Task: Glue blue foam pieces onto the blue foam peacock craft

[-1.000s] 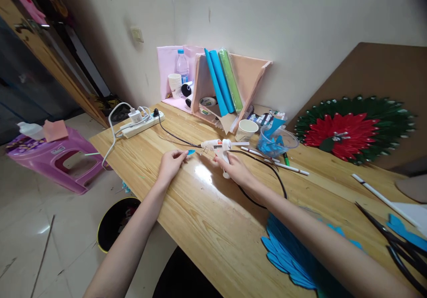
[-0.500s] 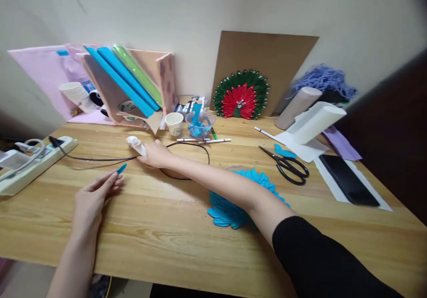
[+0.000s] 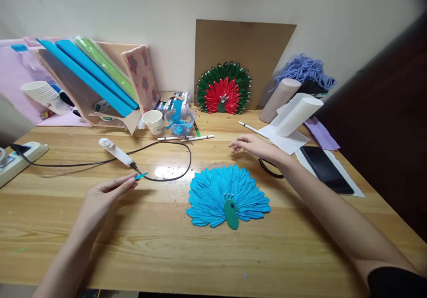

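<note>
Between the fingertips of my left hand (image 3: 111, 189) is a small pointed blue petal (image 3: 142, 176), held over the table at the left. A white corded hand tool (image 3: 117, 151), shaped like a small glue gun, lies just beyond it. My right hand (image 3: 251, 146) hovers over the black-handled scissors (image 3: 271, 170), fingers loosely bent and slightly apart; the hand and forearm hide most of the scissors. Nothing shows in its fingers. A peacock of layered blue petals (image 3: 213, 187) with a green head (image 3: 231, 213) lies flat between my hands.
A red and green peacock (image 3: 223, 89) leans on a brown board (image 3: 247, 44). Nearby are a paper cup (image 3: 153, 122), a tub of blue scraps (image 3: 180, 122), marker pens (image 3: 197, 138), paper rolls (image 3: 300, 115) and a phone (image 3: 327, 169). A black cord (image 3: 71, 164) runs to a power strip (image 3: 25, 162).
My right hand has let go of the white tool and moved right to above the scissors, uncovering the blue peacock. My left hand still pinches the petal. The view has turned slightly right.
</note>
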The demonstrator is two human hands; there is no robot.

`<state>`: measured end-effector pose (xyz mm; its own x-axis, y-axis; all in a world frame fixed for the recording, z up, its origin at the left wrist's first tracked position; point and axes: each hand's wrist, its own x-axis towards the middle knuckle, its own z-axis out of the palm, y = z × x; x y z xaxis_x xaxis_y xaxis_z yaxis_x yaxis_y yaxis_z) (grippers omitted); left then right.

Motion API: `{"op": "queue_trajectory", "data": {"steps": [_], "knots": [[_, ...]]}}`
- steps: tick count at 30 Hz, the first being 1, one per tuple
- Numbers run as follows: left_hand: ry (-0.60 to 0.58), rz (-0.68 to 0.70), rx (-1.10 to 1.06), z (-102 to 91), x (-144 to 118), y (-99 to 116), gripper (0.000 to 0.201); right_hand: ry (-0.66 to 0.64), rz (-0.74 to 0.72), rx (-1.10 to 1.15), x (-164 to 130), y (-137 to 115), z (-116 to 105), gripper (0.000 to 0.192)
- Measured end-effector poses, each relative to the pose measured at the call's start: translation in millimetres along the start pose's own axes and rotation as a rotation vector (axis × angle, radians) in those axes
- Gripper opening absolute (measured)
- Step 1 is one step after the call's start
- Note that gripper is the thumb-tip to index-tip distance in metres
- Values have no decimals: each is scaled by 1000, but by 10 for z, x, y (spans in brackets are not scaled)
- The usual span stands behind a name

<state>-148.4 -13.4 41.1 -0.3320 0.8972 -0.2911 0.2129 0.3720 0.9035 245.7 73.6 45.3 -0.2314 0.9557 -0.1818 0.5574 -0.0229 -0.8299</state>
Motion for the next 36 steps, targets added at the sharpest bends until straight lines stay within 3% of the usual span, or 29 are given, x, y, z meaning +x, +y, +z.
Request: {"op": "queue_trajectory", "data": {"steps": [3, 6, 14, 20, 28, 32, 36], "knots": [[-82, 55, 7, 220, 21, 116, 40, 77, 12, 102, -117, 240, -56, 20], [-161, 126, 61, 433, 44, 236, 36, 110, -19, 117, -173, 305, -22, 23], [-391, 261, 86, 1077, 179, 652, 36, -57, -252, -15, -156, 144, 388, 18], [-562, 310, 227, 1493, 440, 683, 15, -87, -393, -179, -121, 90, 607, 11], [-791, 170, 314, 1666, 512, 742, 11, -174, -383, -121, -82, 131, 582, 9], [-863, 202, 360, 1700, 537, 732, 11, -232, -431, -80, -72, 191, 538, 9], [-917, 276, 385, 1752, 550, 695, 13, -195, -506, -70, -100, 247, 542, 8]]}}
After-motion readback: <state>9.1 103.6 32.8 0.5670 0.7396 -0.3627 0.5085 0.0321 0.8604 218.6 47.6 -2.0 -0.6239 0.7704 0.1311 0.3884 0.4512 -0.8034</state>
